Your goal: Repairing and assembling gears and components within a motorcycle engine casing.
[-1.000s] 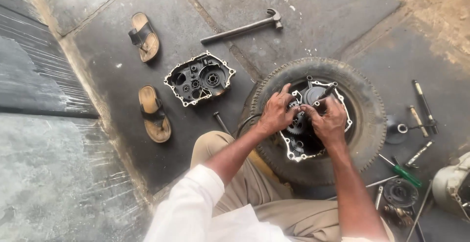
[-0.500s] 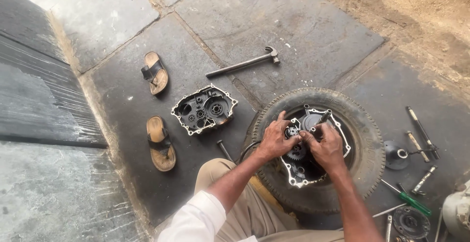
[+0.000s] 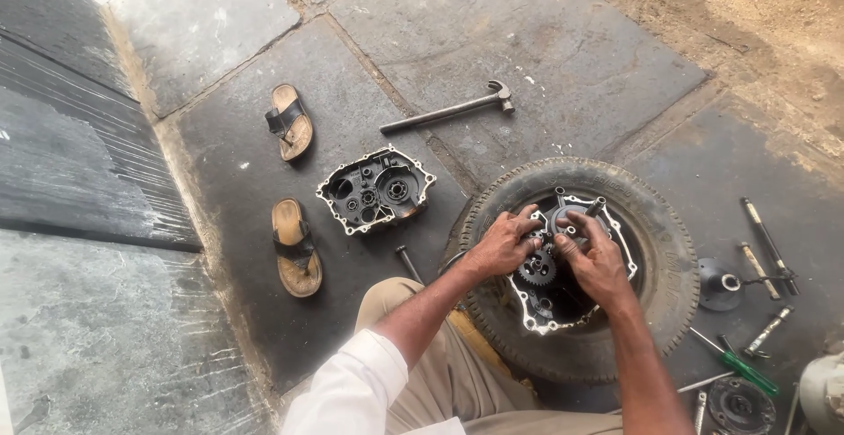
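Note:
An engine crankcase half (image 3: 615,224) with gears lies inside a small black tyre (image 3: 659,250) on the stone floor. My left hand (image 3: 501,246) rests on its left side, fingers curled over the gear cluster (image 3: 538,270). My right hand (image 3: 598,263) presses on the same cluster from the right, fingers bent around a part I cannot make out. Both hands nearly touch over the gears. A second crankcase cover (image 3: 376,189) lies open on the floor to the left of the tyre.
A claw hammer (image 3: 448,111) lies beyond the tyre. Two brown sandals (image 3: 290,121) (image 3: 294,246) sit at left. Rods, a green-handled screwdriver (image 3: 743,366), a round disc (image 3: 721,284) and other parts are scattered at right. My bent knee (image 3: 422,338) is just below the tyre.
The view has shifted, so everything sits lower and further right in frame. Both hands stay on the gears in the crankcase, with only small finger movements.

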